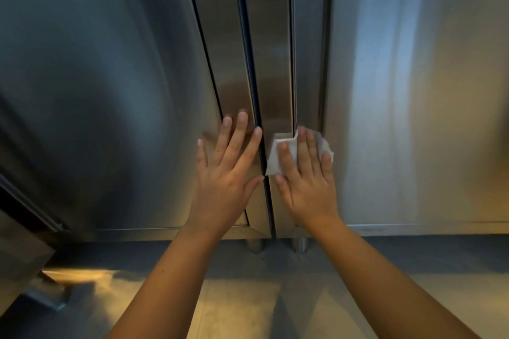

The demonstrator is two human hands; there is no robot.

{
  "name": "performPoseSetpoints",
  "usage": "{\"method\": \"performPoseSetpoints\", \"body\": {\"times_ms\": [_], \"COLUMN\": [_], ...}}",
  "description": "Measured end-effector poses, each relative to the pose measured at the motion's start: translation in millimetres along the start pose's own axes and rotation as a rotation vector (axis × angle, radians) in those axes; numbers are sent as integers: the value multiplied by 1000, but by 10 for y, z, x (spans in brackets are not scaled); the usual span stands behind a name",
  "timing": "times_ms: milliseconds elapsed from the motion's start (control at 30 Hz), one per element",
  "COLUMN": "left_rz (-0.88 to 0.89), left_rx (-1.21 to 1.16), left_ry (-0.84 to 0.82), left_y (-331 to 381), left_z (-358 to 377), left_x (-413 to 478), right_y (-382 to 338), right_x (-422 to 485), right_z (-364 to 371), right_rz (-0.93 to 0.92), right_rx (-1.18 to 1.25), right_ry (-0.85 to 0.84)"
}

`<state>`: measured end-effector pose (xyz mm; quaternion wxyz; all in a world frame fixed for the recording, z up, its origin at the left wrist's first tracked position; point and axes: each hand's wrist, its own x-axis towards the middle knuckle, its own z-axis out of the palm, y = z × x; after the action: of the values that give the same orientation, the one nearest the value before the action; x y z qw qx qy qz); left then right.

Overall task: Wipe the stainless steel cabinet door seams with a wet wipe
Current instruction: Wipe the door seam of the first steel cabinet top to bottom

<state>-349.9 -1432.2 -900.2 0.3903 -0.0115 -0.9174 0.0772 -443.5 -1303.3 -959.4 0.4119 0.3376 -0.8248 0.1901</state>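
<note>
Two stainless steel cabinet doors fill the view: the left door (110,91) and the right door (413,91). A dark vertical seam (249,63) runs between them, with narrower seams on either side. My left hand (228,170) lies flat on the left door's edge strip, fingers straight and spread, just left of the centre seam. My right hand (307,173) presses a folded white wet wipe (278,158) flat against the steel just right of that seam, low on the doors. The fingers cover most of the wipe.
The doors' bottom edge (413,228) sits above two short metal legs (298,245) and a shiny floor (248,297). Another steel unit (22,256) juts in at the lower left.
</note>
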Motion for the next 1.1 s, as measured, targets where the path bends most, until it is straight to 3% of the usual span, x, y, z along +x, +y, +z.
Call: {"method": "performPoseSetpoints", "body": {"times_ms": [267, 1100], "left_rz": [-16, -29], "left_rx": [-23, -120], "left_ry": [8, -43], "left_y": [38, 10], "left_z": [26, 144], "left_x": [-11, -138], "right_y": [-14, 85], "right_x": [574, -1228], "right_z": [-217, 469], "right_rz": [5, -10], "right_rx": [116, -1], "right_ry": [188, -293]}}
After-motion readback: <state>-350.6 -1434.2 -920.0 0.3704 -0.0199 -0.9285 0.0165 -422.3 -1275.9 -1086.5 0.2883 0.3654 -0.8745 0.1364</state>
